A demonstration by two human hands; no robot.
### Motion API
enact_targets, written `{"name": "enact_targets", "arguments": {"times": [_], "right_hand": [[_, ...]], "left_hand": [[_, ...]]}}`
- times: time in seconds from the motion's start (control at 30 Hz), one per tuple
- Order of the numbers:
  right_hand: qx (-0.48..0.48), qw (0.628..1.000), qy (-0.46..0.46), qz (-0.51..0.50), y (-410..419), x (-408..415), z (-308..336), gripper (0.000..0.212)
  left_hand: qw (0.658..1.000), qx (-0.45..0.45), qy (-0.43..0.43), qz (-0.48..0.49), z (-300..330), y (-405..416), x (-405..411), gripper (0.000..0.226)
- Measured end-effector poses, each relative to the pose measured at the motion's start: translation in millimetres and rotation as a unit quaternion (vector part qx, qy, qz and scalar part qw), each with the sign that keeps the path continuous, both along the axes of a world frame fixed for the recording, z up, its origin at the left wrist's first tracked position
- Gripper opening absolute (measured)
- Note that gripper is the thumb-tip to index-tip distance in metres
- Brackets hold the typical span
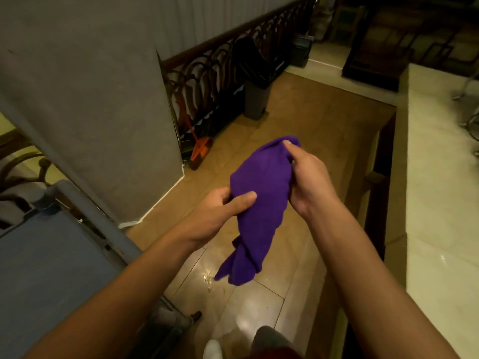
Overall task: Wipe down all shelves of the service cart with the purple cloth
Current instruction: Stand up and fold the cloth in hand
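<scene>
**Head view: purple cloth held in both hands above the floor**

Head camera looks down on two bare forearms reaching forward over a glossy tiled floor [259, 301]. The purple cloth [259, 203] hangs bunched in the air between the hands, touching no surface, with its loose lower end drooping toward the tiles. The left hand [220, 206] grips the cloth's left edge about halfway up, thumb pressed across the front of the fabric and fingers curled behind it. The right hand [308, 177] pinches the upper end of the cloth, fingertips closed on the top fold.

The service cart [46, 268] stands at the lower left, well to the left of the cloth; its blue top shelf and grey rail show, partly hidden behind the left forearm. A grey wall [90, 99] rises behind the cart. An orange broom [199, 149] leans at the foot of a dark ornate railing [220, 73], with a grey bin [255, 99] further along it. A pale marble counter [440, 203] runs along the right edge.
</scene>
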State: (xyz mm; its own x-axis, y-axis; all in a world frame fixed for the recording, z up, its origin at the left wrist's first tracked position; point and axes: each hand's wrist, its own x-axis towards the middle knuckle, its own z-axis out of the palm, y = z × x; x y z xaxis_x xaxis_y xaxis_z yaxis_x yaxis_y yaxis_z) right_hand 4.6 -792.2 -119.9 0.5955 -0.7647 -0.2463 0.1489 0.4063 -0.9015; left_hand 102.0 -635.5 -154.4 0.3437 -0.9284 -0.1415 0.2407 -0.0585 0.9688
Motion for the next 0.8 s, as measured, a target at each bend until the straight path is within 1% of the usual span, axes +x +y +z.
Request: {"name": "enact_targets", "arguments": {"times": [0.03, 0.07, 0.1, 0.13, 0.17, 0.2, 0.23, 0.27, 0.3, 0.33, 0.37, 0.4, 0.47, 0.5, 0.53, 0.6, 0.67, 0.73, 0.8], "right_hand": [[-0.023, 0.999, 0.036, 0.023, -13.2, 8.3, -1.6, 0.018], [-0.069, 0.992, 0.089, 0.053, -26.0, 16.5, -4.8, 0.02], [-0.14, 0.975, 0.155, 0.081, -36.6, 24.2, -9.4, 0.023], [-0.22, 0.947, 0.213, 0.1, -50.4, 33.4, -15.9, 0.03], [-0.288, 0.916, 0.259, 0.102, -66.3, 43.9, -24.1, 0.038], [-0.324, 0.899, 0.28, 0.09, -79.3, 49.5, -31.6, 0.044], [-0.314, 0.908, 0.261, 0.095, -96.0, 61.0, -35.4, 0.048], [-0.254, 0.939, 0.205, 0.11, -105.3, 68.1, -38.0, 0.053], [-0.167, 0.962, 0.152, 0.152, -116.5, 78.5, -42.5, 0.063], [-0.095, 0.966, 0.111, 0.215, -128.0, 91.1, -50.0, 0.074], [-0.052, 0.956, 0.083, 0.277, -133.7, 100.9, -58.2, 0.082], [-0.046, 0.941, 0.061, 0.331, -136.9, 108.9, -66.2, 0.08], [-0.037, 0.906, 0.017, 0.422, -143.3, 128.2, -77.7, 0.06], [-0.036, 0.895, 0.0, 0.444, -141.2, 134.4, -79.5, 0.051], [-0.05, 0.89, -0.004, 0.454, -143.1, 144.0, -77.7, 0.047], [-0.095, 0.881, 0.01, 0.463, -150.2, 169.7, -73.1, 0.056], [-0.13, 0.864, 0.037, 0.485, -155.8, 197.9, -67.7, 0.069], [-0.14, 0.831, 0.071, 0.534, -160.3, 226.6, -66.4, 0.074], [-0.154, 0.783, 0.096, 0.595, -155.4, 253.6, -67.2, 0.075]], "left_hand": [[0.999, -0.009, -0.033, 0.02, 1.1, -7.8, 8.3, 0.025], [0.997, -0.019, -0.057, 0.047, 2.2, -15.6, 15.2, 0.025], [0.995, -0.029, -0.07, 0.069, 1.6, -22.3, 20.5, 0.03], [0.993, -0.036, -0.073, 0.087, 0.6, -29.7, 26.6, 0.037], [0.992, -0.041, -0.065, 0.102, -1.6, -38.2, 33.4, 0.044], [0.991, -0.044, -0.054, 0.115, -2.3, -44.0, 38.1, 0.048], [0.988, -0.043, -0.048, 0.141, -3.9, -55.9, 46.7, 0.048], [0.985, -0.043, -0.042, 0.164, -4.8, -64.0, 53.0, 0.047], [0.98, -0.045, -0.03, 0.193, -4.6, -73.9, 59.8, 0.046], [0.973, -0.051, -0.004, 0.223, -5.1, -85.3, 66.9, 0.045], [0.967, -0.061, 0.029, 0.247, -5.7, -95.9, 72.8, 0.043], [0.96, -0.073, 0.054, 0.266, -4.7, -105.8, 78.6, 0.042], [0.945, -0.088, 0.064, 0.309, -1.8, -126.1, 91.5, 0.042], [0.94, -0.093, 0.06, 0.321, -1.7, -130.5, 94.1, 0.044], [0.935, -0.096, 0.05, 0.337, -1.1, -136.0, 97.8, 0.046], [0.919, -0.091, 0.038, 0.382, -2.6, -143.3, 109.2, 0.051], [0.897, -0.097, 0.059, 0.427, -3.1, -143.5, 120.6, 0.059], [0.864, -0.127, 0.115, 0.473, -6.0, -139.3, 136.1, 0.067], [0.829, -0.153, 0.172, 0.509, -6.4, -133.7, 151.7, 0.068]]}}
